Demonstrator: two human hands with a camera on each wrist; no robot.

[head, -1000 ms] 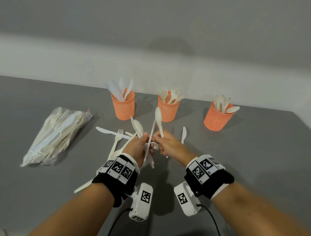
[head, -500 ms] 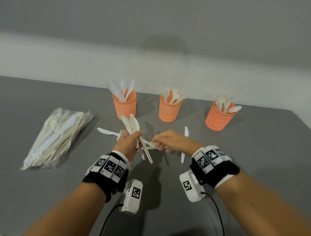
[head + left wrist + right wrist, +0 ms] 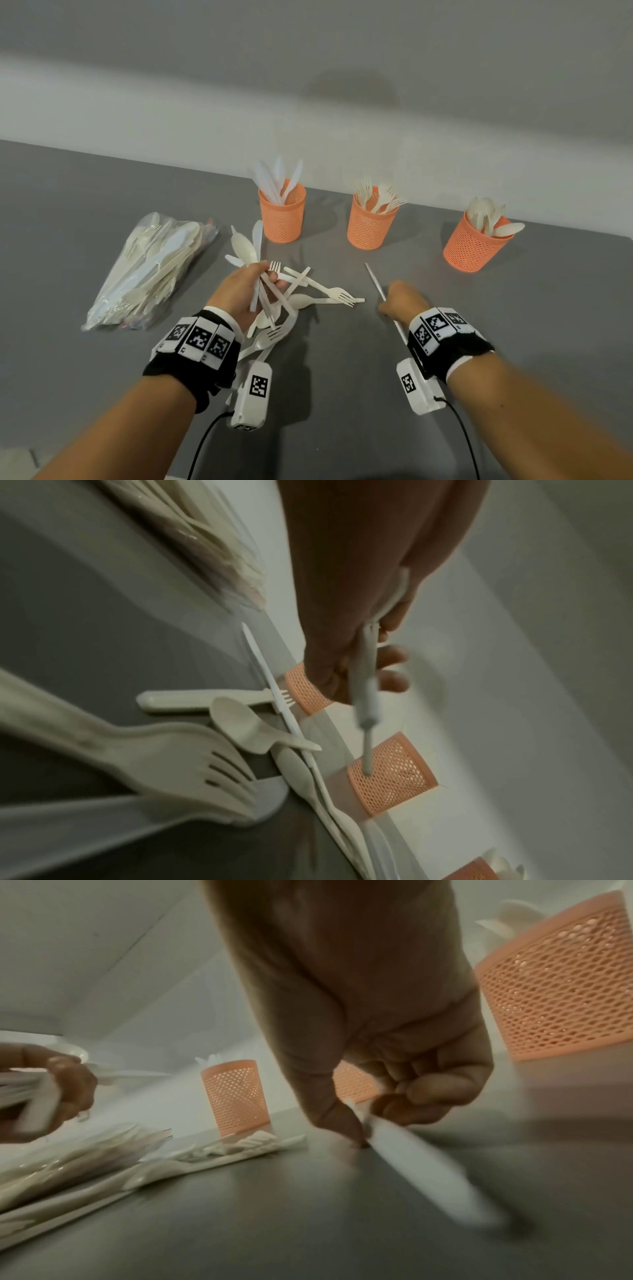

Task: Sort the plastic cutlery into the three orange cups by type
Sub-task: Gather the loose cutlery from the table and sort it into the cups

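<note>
Hands have come apart since half a second ago: then my right hand (image 3: 402,297) reached in beside my left hand (image 3: 244,291) over the pile, and now it sits well to the right, low on the table (image 3: 342,394), with thumb and curled fingers pinching a knife (image 3: 375,279) whose far end points up and away toward the cups. That knife lay flat on the table before; the wrist view shows its near end blurred but close to the surface. My left hand has stayed closed round a bundle (image 3: 255,270) of cutlery, a spoon bowl and a knife blade sticking out above the fist and handles below, though the bundle now tilts further left. Loose forks (image 3: 337,294) and a spoon lie crossed on the table between my hands. Behind them stand three orange cups: left cup (image 3: 282,214) with knives, middle cup (image 3: 371,221) with forks, right cup (image 3: 474,241) with spoons. A clear bag (image 3: 150,270) of more cutlery lies at far left. No readable writing shows; the wrist bands (image 3: 200,339) carry only black-and-white square markers.
</note>
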